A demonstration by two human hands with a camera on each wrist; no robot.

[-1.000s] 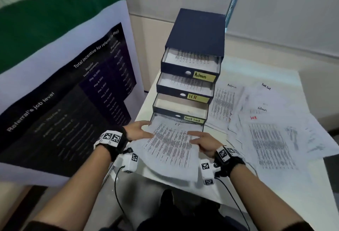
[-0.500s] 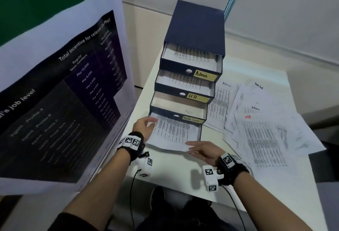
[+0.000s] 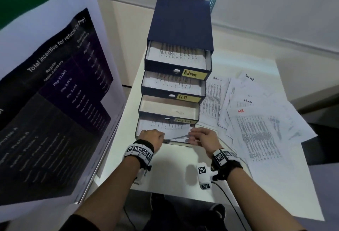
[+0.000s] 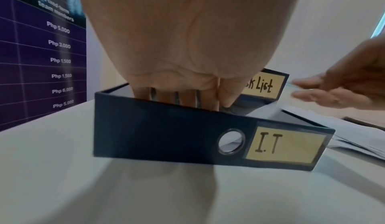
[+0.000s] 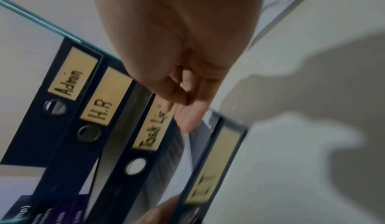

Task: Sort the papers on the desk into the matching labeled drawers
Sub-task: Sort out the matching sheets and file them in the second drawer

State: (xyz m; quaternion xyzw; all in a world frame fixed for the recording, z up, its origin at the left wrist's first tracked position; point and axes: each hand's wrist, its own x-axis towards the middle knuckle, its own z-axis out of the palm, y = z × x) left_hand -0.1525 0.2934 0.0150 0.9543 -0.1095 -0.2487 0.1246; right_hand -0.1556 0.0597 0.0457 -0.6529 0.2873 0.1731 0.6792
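Observation:
A navy drawer unit (image 3: 181,21) stands on the white desk (image 3: 174,166) with its drawers pulled out in steps: Admin (image 3: 194,73), H.R (image 3: 185,97), Task List (image 3: 183,121) and, lowest, I.T (image 4: 285,145). A printed sheet (image 3: 168,127) lies in the I.T drawer (image 4: 166,132). My left hand (image 3: 151,136) reaches down into that drawer's left side, fingers (image 4: 183,96) straight on the paper. My right hand (image 3: 201,137) touches the sheet's right front edge, fingers (image 4: 308,94) extended. The Task List drawer holds no paper. Loose papers (image 3: 256,120) lie spread to the right.
A large dark poster board (image 3: 55,93) leans close along the desk's left side. The loose sheets reach the desk's right edge. The wall rises right behind the drawer unit. A cable (image 3: 231,205) hangs from my right wrist over the desk's front edge.
The sheet I held over the desk's front edge has gone forward into the I.T drawer. Both hands followed it and now rest at the drawer's front.

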